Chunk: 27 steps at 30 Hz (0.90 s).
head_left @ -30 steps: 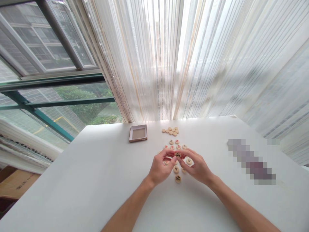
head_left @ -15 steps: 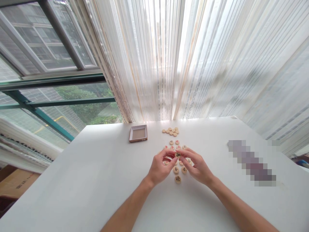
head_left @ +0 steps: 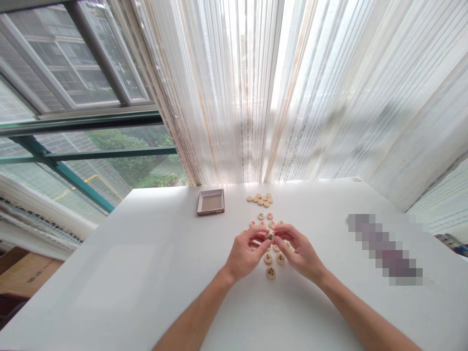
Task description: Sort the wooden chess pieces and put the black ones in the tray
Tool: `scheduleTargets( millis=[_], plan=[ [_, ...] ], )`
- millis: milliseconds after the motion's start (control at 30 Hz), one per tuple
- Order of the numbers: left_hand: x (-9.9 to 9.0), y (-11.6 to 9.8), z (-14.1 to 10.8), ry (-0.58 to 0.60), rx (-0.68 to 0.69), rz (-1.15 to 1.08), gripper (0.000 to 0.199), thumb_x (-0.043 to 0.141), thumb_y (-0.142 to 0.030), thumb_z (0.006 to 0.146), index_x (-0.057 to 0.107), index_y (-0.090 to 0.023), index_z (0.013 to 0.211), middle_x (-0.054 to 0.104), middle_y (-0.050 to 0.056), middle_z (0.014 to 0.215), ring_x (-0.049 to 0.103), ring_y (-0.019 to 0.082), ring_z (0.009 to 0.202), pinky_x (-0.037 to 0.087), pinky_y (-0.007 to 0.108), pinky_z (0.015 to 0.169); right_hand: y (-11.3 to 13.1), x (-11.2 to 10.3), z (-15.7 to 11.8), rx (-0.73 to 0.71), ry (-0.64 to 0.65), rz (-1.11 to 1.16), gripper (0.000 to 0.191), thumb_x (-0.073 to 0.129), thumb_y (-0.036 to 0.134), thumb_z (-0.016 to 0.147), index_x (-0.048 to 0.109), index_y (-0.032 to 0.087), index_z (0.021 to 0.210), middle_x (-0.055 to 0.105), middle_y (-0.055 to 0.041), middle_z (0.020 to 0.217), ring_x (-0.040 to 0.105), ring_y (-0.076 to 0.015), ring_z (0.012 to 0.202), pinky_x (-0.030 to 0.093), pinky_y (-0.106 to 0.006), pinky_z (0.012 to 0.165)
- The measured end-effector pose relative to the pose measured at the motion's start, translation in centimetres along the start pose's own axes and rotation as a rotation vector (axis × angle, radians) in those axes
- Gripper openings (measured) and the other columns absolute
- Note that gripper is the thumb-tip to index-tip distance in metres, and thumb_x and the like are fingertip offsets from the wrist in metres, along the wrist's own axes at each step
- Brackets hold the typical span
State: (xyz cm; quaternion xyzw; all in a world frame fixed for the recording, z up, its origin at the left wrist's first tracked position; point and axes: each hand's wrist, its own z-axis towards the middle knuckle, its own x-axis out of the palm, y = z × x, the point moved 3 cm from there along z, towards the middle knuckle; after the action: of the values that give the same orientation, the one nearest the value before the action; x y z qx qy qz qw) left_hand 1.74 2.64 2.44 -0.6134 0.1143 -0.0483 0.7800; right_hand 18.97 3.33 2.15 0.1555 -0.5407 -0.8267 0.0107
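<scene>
Left hand [head_left: 245, 253], fingers curled around a black-marked piece [head_left: 269, 237]

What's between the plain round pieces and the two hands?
A black-marked piece, a red-marked piece beside it, then a row of marked pieces, partly hidden by the left hand and right hand. The head view shows this.

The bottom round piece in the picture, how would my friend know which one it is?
Start at the white table and find the left hand and right hand. Just below their fingertips, two round pieces lie side by side. The bottom piece, marked in black, sits alone under that pair, closest to the person.
</scene>
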Motion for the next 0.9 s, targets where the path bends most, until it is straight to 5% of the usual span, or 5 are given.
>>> scheduleTargets(
  millis=[400, 900],
  plan=[
    [0.26, -0.04, -0.22, 0.083, -0.015, -0.088, 0.035, 0.065, -0.036, 0.090, 0.064, -0.018, 0.120, 0.076, 0.011, 0.104, 0.074, 0.023, 0.093, 0.060, 0.039, 0.089, 0.23, -0.05, 0.36, 0.036, -0.012, 0.011, 0.016, 0.059, 0.036, 0.095, 0.065, 0.022, 0.102, 0.072, -0.0045, 0.092, 0.071, -0.0199, 0.085, 0.059, -0.032, 0.077],
    [0.43, -0.05, -0.24, 0.094, -0.039, -0.130, 0.037, 0.064, -0.039, 0.091, 0.062, -0.017, 0.120, 0.076, 0.012, 0.102, 0.075, 0.023, 0.087, 0.061, 0.037, 0.081, 0.47, -0.16, 0.25, 0.006, 0.009, -0.019, 0.019, 0.065, 0.036, 0.092, 0.065, 0.022, 0.105, 0.072, -0.0053, 0.092, 0.071, -0.0196, 0.083, 0.060, -0.033, 0.077]
  ],
)
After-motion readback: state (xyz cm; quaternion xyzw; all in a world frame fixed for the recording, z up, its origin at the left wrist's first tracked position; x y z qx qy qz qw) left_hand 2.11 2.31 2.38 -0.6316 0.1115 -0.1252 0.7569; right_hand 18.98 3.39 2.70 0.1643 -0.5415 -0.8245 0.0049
